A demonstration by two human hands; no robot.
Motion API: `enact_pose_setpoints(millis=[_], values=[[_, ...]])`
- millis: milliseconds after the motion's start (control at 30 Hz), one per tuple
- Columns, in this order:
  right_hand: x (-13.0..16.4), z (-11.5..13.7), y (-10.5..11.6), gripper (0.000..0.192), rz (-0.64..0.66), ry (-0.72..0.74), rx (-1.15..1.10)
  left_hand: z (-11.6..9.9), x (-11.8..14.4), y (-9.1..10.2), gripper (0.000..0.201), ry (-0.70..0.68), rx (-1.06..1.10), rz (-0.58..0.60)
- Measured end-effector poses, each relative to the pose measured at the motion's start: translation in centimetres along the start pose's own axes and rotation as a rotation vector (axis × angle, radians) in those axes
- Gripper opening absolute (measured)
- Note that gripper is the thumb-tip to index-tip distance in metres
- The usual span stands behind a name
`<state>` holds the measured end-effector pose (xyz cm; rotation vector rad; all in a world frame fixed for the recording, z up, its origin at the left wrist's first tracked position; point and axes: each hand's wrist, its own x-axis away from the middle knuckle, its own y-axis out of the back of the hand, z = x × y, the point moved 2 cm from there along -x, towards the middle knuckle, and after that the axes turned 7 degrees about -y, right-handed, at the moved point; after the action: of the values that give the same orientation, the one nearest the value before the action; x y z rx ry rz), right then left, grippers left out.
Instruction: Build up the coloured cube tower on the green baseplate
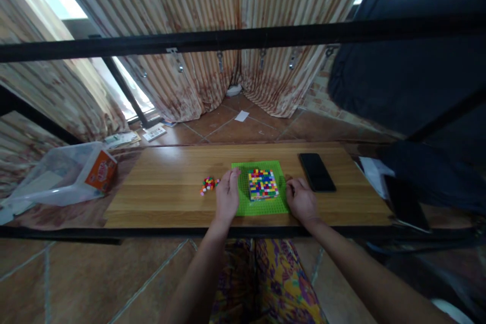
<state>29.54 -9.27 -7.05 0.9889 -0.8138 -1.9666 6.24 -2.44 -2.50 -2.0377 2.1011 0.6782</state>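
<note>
A green studded baseplate (245, 207) lies on the wooden board in front of me. On it stands a low block of small multicoloured building bricks (263, 185), packed closely together. My left hand (228, 193) rests along the plate's left edge, fingers stretched out, holding nothing visible. A small heap of loose coloured bricks (208, 183) lies just left of that hand, which partly covers it. At the plate's right edge is my right hand (301, 198), its fingers curled closed; whatever they may hold is hidden.
A black phone (317, 172) lies on the wooden board (159, 182) to the right. A clear plastic tub (64, 172) with an orange label stands at the left. A dark metal bar (235, 39) crosses beyond the board, with striped curtains (205, 0) behind it.
</note>
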Motion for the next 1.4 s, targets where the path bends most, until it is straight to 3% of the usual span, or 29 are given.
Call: enact_pose_setpoints(millis=[200,333,533,867,1000,1133,1267,1400], values=[[0.0,0.1,0.1,0.018,0.003,-0.016,0.007,1.7,3.9,5.9,0.027,0.069,-0.135,-0.075],[0.0,-0.1,0.0,0.018,-0.012,-0.004,-0.004,2.1,5.7,7.2,0.020,0.111,-0.307,-0.033],[0.0,-0.4,0.0,0.019,-0.022,0.006,0.005,1.5,5.0,5.7,0.019,0.023,-0.603,0.104],[-0.1,-0.3,0.0,0.017,-0.023,-0.009,0.010,1.8,3.9,4.9,0.019,0.105,-0.760,0.134],[-0.1,-0.2,0.0,0.017,-0.025,-0.007,-0.011,1.6,4.1,4.9,0.017,0.089,-0.689,0.109],[-0.1,-0.1,0.0,0.018,-0.015,-0.004,-0.017,0.9,4.2,4.3,0.012,0.054,-0.468,0.079],[-0.1,-0.1,0.0,0.017,-0.020,-0.013,-0.011,-0.7,2.9,2.9,0.012,0.003,-0.309,0.093],[-0.1,0.0,0.0,0.018,-0.019,-0.005,-0.018,-3.1,0.7,1.2,0.015,-0.105,-0.330,0.130]])
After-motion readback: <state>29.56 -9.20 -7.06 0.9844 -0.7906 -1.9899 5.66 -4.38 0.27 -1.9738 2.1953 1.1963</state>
